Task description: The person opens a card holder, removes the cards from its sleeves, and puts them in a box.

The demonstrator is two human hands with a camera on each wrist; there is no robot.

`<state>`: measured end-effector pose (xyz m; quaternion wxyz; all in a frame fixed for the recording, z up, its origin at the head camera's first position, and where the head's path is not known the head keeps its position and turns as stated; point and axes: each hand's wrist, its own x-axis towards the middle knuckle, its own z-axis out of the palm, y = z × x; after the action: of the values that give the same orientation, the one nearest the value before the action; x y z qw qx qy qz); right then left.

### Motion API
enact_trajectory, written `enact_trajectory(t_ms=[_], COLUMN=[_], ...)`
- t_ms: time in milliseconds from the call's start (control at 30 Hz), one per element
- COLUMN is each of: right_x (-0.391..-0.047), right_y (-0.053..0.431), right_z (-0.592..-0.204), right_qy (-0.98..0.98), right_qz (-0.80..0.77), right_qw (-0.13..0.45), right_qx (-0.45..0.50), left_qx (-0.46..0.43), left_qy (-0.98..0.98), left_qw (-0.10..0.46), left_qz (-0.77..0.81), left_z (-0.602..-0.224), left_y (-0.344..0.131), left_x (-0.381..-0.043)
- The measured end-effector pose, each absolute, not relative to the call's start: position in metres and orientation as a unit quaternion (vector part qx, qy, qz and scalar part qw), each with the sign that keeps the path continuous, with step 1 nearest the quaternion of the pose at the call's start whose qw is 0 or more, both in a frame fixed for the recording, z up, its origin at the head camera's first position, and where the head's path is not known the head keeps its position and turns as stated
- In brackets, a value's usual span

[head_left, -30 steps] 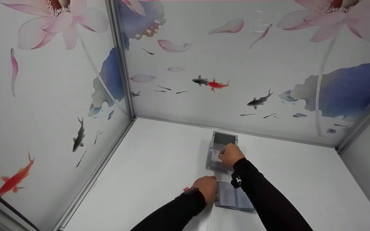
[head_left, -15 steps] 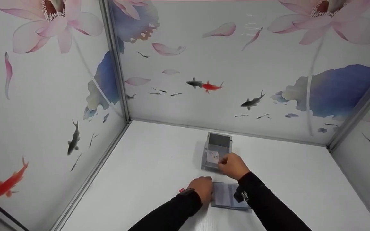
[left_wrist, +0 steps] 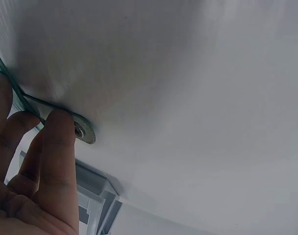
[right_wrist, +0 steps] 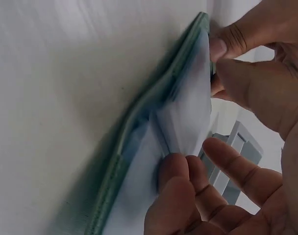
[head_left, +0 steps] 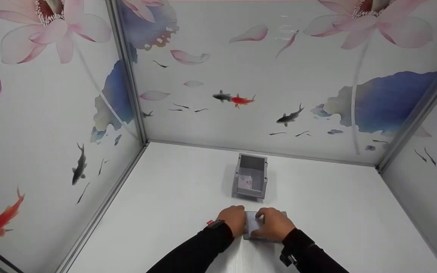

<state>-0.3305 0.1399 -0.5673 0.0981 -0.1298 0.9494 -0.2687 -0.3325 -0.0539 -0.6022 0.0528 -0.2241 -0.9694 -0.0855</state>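
Observation:
An opened card holder [head_left: 254, 220] with clear sleeves and a green cover lies on the white tabletop. My left hand [head_left: 233, 220] grips its left edge; the left wrist view shows curled fingers [left_wrist: 58, 152] at the cover beside a strap with a metal snap [left_wrist: 79, 129]. Over the right half is my right hand [head_left: 275, 223], its thumb and index finger around a sleeve page. In the right wrist view its fingertips [right_wrist: 173, 169] are at the fold of the sleeves [right_wrist: 188, 107], which look bent and blurred. Whether a card is between those fingers cannot be seen.
Just beyond the hands stands a grey open box [head_left: 263, 182], with a small printed card [head_left: 245, 182] inside at its left. White panels printed with flowers and fish surround the tabletop [head_left: 180, 189], joined by metal frame strips [head_left: 125, 68].
My right hand has come back from over the grey box to the card holder, uncovering the box's inside. My left hand stays at the holder's left edge. The head view has shifted slightly.

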Motion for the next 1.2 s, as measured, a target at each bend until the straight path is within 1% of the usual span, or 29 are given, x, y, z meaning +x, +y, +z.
enact_trajectory(t_ms=[167,300,367,600,800,833,900,1067,1133,1200], right_x=[-0.324,-0.326,-0.328,-0.331,-0.331,-0.331,-0.330,-0.331,-0.332,-0.334], right_y=[0.136,0.134,0.134,0.138,0.142,0.143,0.144,0.150,0.153,0.157], right_z=[-0.574,-0.577,-0.579,-0.582,-0.582,-0.581,-0.580,-0.580,-0.581,-0.581], right_qy=[0.958,0.960,0.958,0.953,0.950,0.950,0.949,0.943,0.943,0.946], right_qz=[-0.240,-0.236,-0.241,-0.258,-0.271,-0.271,-0.275,-0.300,-0.307,-0.303], right_qw=[0.084,0.085,0.088,0.097,0.080,0.079,0.076,0.074,0.072,0.067], right_qx=[-0.130,-0.128,-0.127,-0.124,-0.132,-0.131,-0.132,-0.120,-0.109,-0.098], left_qx=[-0.216,-0.205,-0.196,-0.191,-0.197,-0.197,-0.200,-0.195,-0.197,-0.201], left_qy=[-0.969,-0.970,-0.973,-0.974,-0.973,-0.973,-0.973,-0.976,-0.976,-0.975], left_qw=[0.065,0.055,0.040,0.034,0.036,0.035,0.046,0.046,0.048,0.054], left_qz=[-0.102,-0.117,-0.119,-0.113,-0.113,-0.112,-0.105,-0.091,-0.084,-0.084], left_z=[-0.610,-0.605,-0.598,-0.598,-0.597,-0.598,-0.622,-0.621,-0.612,-0.626], left_y=[-0.053,-0.053,-0.052,-0.051,-0.050,-0.049,-0.049,-0.049,-0.048,-0.049], left_x=[-0.335,-0.334,-0.332,-0.330,-0.329,-0.330,-0.343,-0.343,-0.338,-0.347])
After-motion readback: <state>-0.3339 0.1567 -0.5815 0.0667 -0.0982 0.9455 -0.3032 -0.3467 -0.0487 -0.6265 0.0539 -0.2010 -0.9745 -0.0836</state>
